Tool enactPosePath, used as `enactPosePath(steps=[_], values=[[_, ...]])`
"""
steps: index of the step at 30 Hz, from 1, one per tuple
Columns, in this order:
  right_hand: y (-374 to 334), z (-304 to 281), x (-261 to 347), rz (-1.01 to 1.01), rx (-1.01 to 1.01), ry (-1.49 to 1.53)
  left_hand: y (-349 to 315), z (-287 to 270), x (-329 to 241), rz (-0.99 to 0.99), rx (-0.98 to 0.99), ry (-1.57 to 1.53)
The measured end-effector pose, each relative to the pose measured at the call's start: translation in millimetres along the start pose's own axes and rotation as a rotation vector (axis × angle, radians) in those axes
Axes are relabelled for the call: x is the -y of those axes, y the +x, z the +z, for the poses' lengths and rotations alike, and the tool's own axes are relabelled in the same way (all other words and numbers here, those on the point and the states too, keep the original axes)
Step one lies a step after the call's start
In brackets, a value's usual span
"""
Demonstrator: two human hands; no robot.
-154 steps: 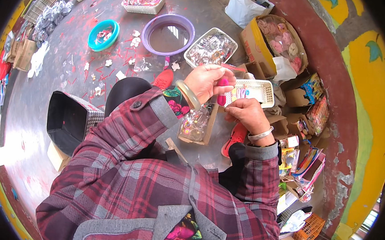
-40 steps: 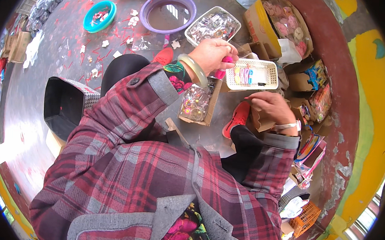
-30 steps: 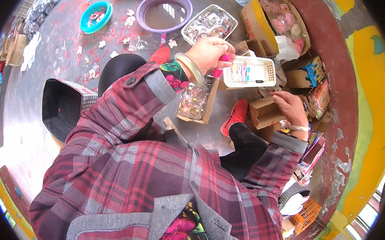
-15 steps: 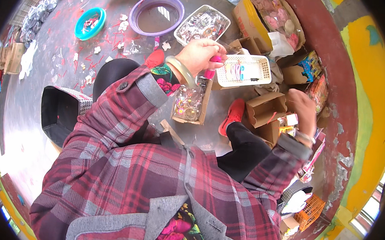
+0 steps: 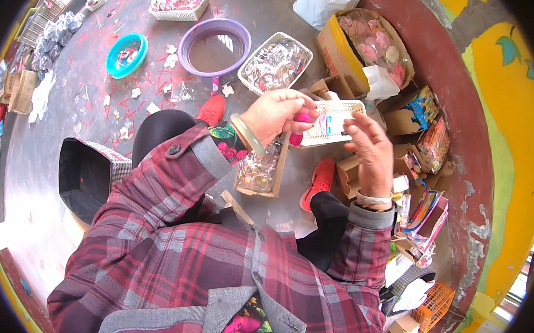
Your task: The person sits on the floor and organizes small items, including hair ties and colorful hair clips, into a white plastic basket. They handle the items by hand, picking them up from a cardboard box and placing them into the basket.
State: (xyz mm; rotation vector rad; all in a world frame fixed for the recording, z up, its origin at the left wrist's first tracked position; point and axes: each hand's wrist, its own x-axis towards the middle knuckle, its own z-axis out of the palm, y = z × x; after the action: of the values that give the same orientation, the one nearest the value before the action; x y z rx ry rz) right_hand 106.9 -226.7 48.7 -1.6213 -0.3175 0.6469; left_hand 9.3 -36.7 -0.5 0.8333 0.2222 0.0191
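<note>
The left hand (image 5: pixel 276 118) has its fingers closed on a small pink piece (image 5: pixel 302 117), held just left of the white basket (image 5: pixel 343 112), the landmark here; a second pink bit shows below the fingers, and whether the two are joined cannot be told. The right hand (image 5: pixel 372 156), its thumb and fingers apart with nothing discernible between them, overlaps the basket's right end in this view; contact is uncertain. The likeliest fault is a dropped piece: should the left fingertips slacken, it could fall into the cardboard tray (image 5: pixel 280 172) of bagged rings, nearer the wearer than the basket, and be lost among them. A careless sweep of the right hand might also knock the basket and disturb the coloured clips (image 5: pixel 325 126) at its left end. The surface is a dull grey floor (image 5: pixel 77 88), strewn with red scraps and white cut-outs well to the basket's left. Farther out on that side stand a purple basin (image 5: pixel 185 48) and a teal basin (image 5: pixel 144 49); beyond the basket is a large carton (image 5: pixel 334 44) of pink goods. To its right, past crowded boxes, rises a flaking dark-red wall band (image 5: pixel 460 198) bordered by yellow mural paint (image 5: pixel 515 153).
</note>
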Motion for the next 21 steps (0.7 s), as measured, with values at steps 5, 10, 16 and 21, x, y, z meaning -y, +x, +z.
enactPosePath(steps=[5,10,16,21], values=[[-2.1,30.2,1.4,0.034,0.09,0.063,-5.4,8.0,-1.9,-0.016,0.027,-0.011],[3.3,33.8,-5.2,0.043,0.079,0.164,-8.2,10.4,-1.8,-0.019,0.087,-0.045],[2.9,36.2,-3.3,-0.033,0.044,0.143,-11.5,17.6,-6.4,-0.032,0.045,-0.018],[-0.4,38.6,-2.0,-0.097,0.026,0.086,-9.5,8.2,-1.2,-0.047,-0.025,0.069]])
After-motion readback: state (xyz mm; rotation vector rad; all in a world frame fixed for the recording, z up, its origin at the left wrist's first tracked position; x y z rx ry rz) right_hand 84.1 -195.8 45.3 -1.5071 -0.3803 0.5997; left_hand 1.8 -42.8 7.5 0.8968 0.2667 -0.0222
